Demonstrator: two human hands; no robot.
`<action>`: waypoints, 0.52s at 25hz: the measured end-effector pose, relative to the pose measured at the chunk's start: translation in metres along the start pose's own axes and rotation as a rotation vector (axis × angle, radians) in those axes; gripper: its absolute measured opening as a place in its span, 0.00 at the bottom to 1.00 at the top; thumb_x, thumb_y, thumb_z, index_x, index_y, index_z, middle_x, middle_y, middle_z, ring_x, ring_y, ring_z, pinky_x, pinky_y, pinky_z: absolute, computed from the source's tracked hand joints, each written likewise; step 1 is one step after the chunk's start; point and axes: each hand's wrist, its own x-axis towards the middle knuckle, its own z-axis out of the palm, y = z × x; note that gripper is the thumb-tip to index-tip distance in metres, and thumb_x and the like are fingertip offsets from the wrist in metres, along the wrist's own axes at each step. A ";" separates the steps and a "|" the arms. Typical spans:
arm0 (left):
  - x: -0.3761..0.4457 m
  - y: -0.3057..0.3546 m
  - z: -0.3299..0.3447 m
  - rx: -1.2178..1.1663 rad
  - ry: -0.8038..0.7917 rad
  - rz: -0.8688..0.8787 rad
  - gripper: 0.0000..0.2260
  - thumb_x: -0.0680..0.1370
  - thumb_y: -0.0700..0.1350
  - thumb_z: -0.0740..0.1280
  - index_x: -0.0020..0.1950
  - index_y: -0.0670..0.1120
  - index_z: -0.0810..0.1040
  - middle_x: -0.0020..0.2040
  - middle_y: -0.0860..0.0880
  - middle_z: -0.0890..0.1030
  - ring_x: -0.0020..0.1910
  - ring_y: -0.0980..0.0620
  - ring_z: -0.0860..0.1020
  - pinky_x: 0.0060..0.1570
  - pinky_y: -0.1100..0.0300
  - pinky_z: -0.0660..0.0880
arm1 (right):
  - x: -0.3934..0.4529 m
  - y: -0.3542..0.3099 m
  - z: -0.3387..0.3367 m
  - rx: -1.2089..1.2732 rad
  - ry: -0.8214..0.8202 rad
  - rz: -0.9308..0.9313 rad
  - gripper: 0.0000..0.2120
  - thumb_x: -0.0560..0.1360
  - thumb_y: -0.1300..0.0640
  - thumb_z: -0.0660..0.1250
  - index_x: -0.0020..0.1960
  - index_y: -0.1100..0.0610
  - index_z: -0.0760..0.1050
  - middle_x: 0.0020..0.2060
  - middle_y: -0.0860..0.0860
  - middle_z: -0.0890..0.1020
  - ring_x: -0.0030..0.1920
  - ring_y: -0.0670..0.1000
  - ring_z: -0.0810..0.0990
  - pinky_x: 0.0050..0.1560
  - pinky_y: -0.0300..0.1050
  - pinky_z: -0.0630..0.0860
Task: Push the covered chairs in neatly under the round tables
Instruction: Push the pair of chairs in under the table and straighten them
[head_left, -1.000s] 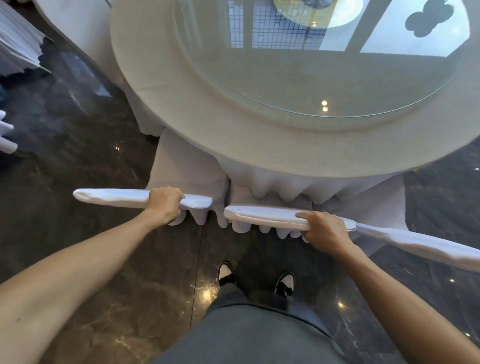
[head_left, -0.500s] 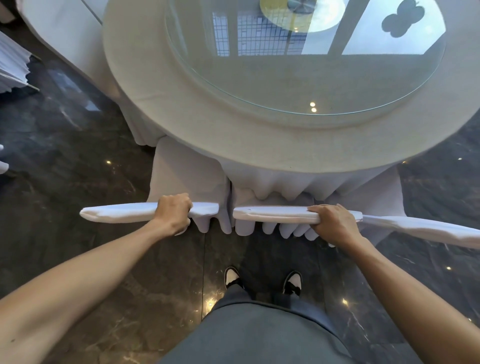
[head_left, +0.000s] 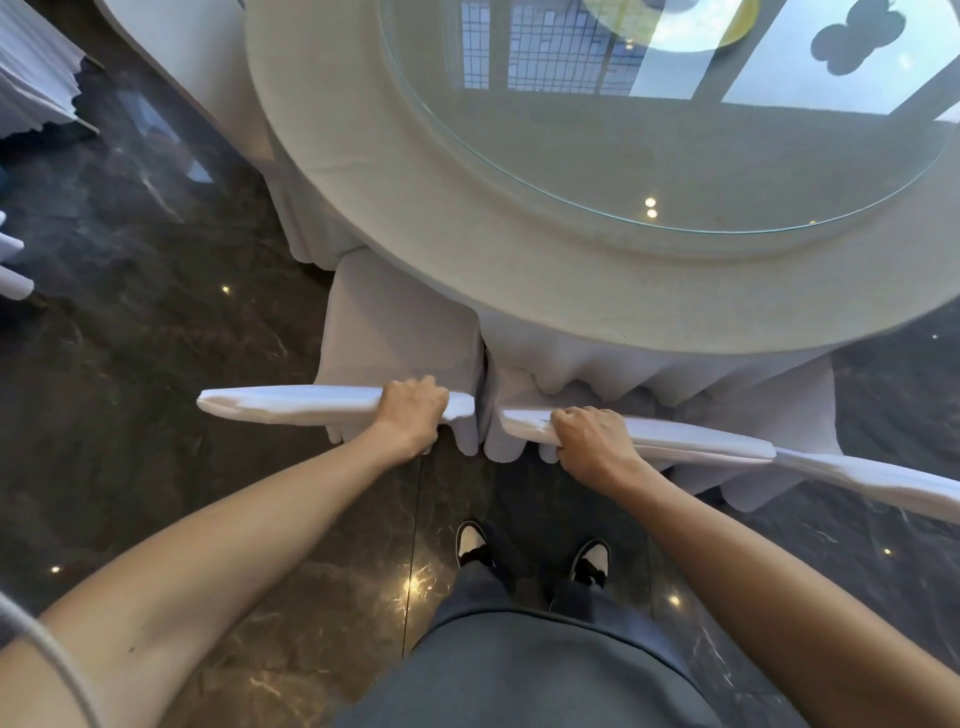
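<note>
Two white-covered chairs stand side by side at the near edge of the round table (head_left: 426, 208), which has a white cloth and a glass disc on top. My left hand (head_left: 413, 410) grips the top of the left chair's back (head_left: 291, 402), near its right end. My right hand (head_left: 589, 439) grips the top of the middle chair's back (head_left: 691, 441), near its left end. Both chair seats reach under the table's rim. A third covered chair back (head_left: 883, 480) adjoins on the right.
Dark polished marble floor (head_left: 130, 338) surrounds the table. Another clothed table (head_left: 31, 73) hangs its skirt at the far left, and a white chair part (head_left: 13, 270) shows at the left edge. My feet (head_left: 530, 553) stand just behind the chairs.
Both chair backs have moved closer to the table. My right hand has slid from the middle of its chair back to the left end, and the view has shifted left.
</note>
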 end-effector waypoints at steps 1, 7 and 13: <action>0.005 0.001 0.002 -0.010 -0.016 0.006 0.12 0.73 0.41 0.69 0.56 0.46 0.78 0.54 0.46 0.80 0.52 0.43 0.80 0.40 0.54 0.68 | 0.003 -0.005 0.000 0.002 -0.013 0.016 0.10 0.72 0.60 0.66 0.53 0.54 0.77 0.47 0.52 0.83 0.48 0.56 0.82 0.43 0.49 0.72; 0.011 -0.004 -0.003 -0.051 -0.019 0.025 0.06 0.71 0.40 0.69 0.48 0.45 0.80 0.48 0.44 0.84 0.48 0.42 0.82 0.41 0.56 0.70 | 0.007 -0.011 -0.004 0.013 -0.040 0.025 0.09 0.72 0.58 0.66 0.51 0.53 0.78 0.44 0.53 0.83 0.44 0.56 0.81 0.39 0.46 0.68; 0.006 -0.024 0.002 -0.072 -0.011 0.041 0.06 0.67 0.41 0.71 0.43 0.45 0.80 0.43 0.44 0.83 0.43 0.42 0.81 0.38 0.56 0.70 | 0.005 -0.006 -0.006 0.014 -0.035 0.009 0.08 0.71 0.57 0.65 0.50 0.51 0.78 0.44 0.53 0.83 0.44 0.57 0.82 0.38 0.47 0.67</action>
